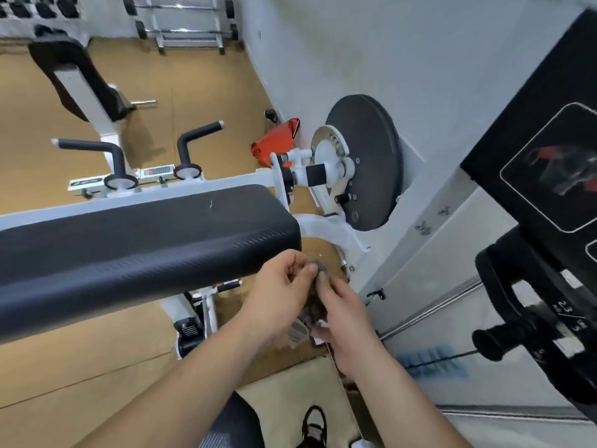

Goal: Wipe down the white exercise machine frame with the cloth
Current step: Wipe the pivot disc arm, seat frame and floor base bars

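Your hands were together in front of you, just off the near end of the machine's black pad (145,234), with the cloth (314,307) bunched between them. Your left hand (277,292) pinched the upper part of the cloth between thumb and curled fingers, and your right hand (349,324) gripped it from the other side, fingertips meeting those of the left. The cloth looked dark brown, with a paler part hanging below the hands; motion blur hid its folds. It was held in the air and touched no part of the white frame (200,185), whose long beam ran behind the pad. A dark round weight plate (371,160) sat at the frame's end near the wall, with an orange bag (277,140) on the floor beside it. Two black handles (197,137) stood up beyond the beam.
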A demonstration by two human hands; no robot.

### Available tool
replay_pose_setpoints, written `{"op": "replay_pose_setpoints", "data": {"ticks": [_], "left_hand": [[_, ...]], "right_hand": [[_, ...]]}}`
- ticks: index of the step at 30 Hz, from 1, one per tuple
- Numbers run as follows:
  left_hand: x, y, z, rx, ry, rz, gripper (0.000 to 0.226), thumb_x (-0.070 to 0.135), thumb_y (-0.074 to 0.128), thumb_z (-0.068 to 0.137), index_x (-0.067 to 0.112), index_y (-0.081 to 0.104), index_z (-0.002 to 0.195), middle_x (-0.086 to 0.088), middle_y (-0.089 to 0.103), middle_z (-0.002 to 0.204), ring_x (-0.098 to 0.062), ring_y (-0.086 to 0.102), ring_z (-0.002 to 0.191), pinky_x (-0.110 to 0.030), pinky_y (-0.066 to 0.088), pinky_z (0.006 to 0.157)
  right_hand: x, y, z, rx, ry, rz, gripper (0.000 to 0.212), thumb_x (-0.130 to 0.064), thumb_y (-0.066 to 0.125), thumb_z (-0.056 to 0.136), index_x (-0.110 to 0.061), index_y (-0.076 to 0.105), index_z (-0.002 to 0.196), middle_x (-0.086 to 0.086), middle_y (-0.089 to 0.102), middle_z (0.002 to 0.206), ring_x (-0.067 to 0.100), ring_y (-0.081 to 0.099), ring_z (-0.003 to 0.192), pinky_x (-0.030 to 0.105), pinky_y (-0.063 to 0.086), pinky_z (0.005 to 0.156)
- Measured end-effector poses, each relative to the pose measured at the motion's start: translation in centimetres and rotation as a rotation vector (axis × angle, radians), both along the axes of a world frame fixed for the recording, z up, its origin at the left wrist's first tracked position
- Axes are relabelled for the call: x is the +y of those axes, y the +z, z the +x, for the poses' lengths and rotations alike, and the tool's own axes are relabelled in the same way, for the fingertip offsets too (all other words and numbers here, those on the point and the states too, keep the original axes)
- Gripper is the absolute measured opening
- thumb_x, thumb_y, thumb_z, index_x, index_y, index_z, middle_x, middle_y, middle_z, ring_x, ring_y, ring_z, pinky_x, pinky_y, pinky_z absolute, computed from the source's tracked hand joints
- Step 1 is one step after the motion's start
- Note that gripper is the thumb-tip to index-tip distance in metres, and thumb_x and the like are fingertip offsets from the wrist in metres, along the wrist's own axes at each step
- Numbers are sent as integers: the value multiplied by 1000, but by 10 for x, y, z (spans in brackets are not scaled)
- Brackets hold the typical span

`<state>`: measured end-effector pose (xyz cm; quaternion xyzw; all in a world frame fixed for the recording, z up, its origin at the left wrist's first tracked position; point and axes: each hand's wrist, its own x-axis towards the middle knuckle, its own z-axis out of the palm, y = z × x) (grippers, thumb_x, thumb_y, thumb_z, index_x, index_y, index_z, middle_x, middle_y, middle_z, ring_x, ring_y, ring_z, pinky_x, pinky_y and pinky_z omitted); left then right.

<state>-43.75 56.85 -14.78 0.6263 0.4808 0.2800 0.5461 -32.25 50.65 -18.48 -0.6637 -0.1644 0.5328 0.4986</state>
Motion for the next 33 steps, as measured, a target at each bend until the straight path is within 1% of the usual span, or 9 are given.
{"op": "replay_pose_setpoints", "data": {"ticks": [3,7,12,15,17,20,23,26,33], "left_hand": [[28,16,35,109,-137,132,20,17,62,100,31,74,107,17,74,101,1,68,94,-23,54,91],[79,40,53,293,-112,402,24,16,59,100,23,74,118,10,75,112,-7,67,102,-25,52,95],[152,23,36,708,-309,589,35,37,55,101,29,62,135,7,63,130,-19,56,122,-42,51,100],[171,-7,22,938,-478,445,60,62,29,103,34,39,155,6,38,162,-26,31,151,-52,27,122],[175,-22,19,949,-495,335,72,70,13,100,35,20,162,9,16,170,-22,11,158,-55,11,127],[185,-29,19,953,-546,313,81,77,9,95,35,6,164,11,2,171,-17,2,159,-50,7,128],[201,-28,5,877,-604,295,87,86,11,89,39,6,163,16,2,170,-7,2,157,-37,7,129],[208,-34,-5,841,-551,271,92,87,18,88,35,8,164,14,1,170,-2,-1,156,-34,3,129],[211,-41,-3,854,-508,234,105,95,13,77,36,8,164,15,0,171,-1,-7,155,-46,-1,128]], "right_hand": [[34,-2,22,-167,-256,106,18,-43,59,103,-34,73,95,-3,77,97,19,73,95,45,62,85],[73,4,38,-292,-422,199,21,-39,55,105,-23,67,97,-6,73,95,12,68,88,26,53,75],[122,-20,53,-376,-323,65,42,-63,50,98,-33,65,124,-10,73,115,18,68,109,49,57,99],[147,-35,57,-438,-253,53,34,-51,54,102,-34,66,128,-15,71,119,12,66,112,47,55,102],[160,-41,60,-464,-241,58,33,-39,56,105,-30,66,135,-13,68,129,11,62,120,39,52,107],[178,-54,72,-601,-210,8,38,-32,57,106,-23,61,142,-9,64,138,12,57,128,29,47,104],[192,-80,75,-760,4,-47,36,-31,52,107,-21,63,141,-6,63,140,18,54,132,30,42,103],[206,-104,75,-959,173,-98,40,-34,41,109,-20,61,141,-3,55,150,20,41,143,37,27,123],[210,-103,70,-1005,501,182,35,-39,34,105,-22,65,103,-15,59,107,11,53,108,44,41,106]]}}
